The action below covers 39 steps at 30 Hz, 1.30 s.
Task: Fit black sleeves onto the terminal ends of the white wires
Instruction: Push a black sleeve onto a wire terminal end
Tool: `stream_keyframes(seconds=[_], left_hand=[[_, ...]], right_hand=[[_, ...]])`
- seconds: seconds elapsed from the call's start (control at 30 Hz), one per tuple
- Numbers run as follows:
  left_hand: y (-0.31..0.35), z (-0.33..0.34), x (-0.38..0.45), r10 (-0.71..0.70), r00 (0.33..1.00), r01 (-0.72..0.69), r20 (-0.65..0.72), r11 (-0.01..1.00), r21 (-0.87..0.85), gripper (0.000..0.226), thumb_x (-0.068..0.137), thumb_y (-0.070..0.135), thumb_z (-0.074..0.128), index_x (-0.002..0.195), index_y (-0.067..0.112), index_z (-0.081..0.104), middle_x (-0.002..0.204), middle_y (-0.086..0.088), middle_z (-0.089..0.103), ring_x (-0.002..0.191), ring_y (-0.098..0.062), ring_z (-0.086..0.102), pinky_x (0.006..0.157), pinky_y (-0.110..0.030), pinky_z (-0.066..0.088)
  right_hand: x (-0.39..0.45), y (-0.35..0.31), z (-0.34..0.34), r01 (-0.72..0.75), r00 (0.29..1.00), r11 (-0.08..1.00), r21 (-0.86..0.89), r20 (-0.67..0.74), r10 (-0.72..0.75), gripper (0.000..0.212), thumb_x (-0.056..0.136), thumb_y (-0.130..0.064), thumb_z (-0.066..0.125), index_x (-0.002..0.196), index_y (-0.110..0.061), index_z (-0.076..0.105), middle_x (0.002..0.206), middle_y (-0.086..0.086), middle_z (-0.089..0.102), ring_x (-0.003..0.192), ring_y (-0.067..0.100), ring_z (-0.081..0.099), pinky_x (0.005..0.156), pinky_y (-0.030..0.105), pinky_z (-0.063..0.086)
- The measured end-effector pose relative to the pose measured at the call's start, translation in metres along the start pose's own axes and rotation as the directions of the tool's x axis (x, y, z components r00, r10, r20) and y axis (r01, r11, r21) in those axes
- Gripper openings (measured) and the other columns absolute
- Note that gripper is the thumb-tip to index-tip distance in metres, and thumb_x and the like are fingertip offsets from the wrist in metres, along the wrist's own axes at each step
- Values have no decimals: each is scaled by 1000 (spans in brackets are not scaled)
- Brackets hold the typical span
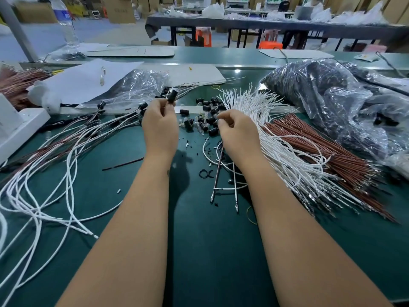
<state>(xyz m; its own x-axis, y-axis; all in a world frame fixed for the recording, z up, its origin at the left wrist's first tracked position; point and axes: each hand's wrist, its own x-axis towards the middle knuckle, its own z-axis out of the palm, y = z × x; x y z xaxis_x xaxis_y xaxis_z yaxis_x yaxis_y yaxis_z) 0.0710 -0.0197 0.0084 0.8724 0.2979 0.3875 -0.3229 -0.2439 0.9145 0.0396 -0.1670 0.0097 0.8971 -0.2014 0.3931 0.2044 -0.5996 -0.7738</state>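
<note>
Left hand [159, 125] fingers pinch black sleeve [172, 96]; right hand [238, 131] fingers curled, contents unclear.

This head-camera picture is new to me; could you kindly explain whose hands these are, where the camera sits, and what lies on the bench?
There is no machine here: a person works bare-handed, and the camera on their head looks forward and down. The left hand holds a black sleeve in its fingertip grip. The right hand has its fingers curled at the loose sleeves; what it pinches I cannot tell. On the green bench lie a fan of white wires, brown wires, finished wires at the left and a plastic bag.
</note>
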Motion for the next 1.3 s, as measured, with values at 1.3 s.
stream_keyframes(seconds=[1.3], left_hand=[[1, 13, -8, -53, 932, 58, 358, 998, -4, 18, 99, 11, 43, 87, 13, 56, 80, -5, 73, 76, -18, 72, 84, -37, 53]], right_hand=[[-4, -1, 16, 58, 998, 975, -214, 48, -49, 12, 84, -10, 63, 87, -19, 71, 83, -1, 68, 78, 17, 60, 64, 26, 43]])
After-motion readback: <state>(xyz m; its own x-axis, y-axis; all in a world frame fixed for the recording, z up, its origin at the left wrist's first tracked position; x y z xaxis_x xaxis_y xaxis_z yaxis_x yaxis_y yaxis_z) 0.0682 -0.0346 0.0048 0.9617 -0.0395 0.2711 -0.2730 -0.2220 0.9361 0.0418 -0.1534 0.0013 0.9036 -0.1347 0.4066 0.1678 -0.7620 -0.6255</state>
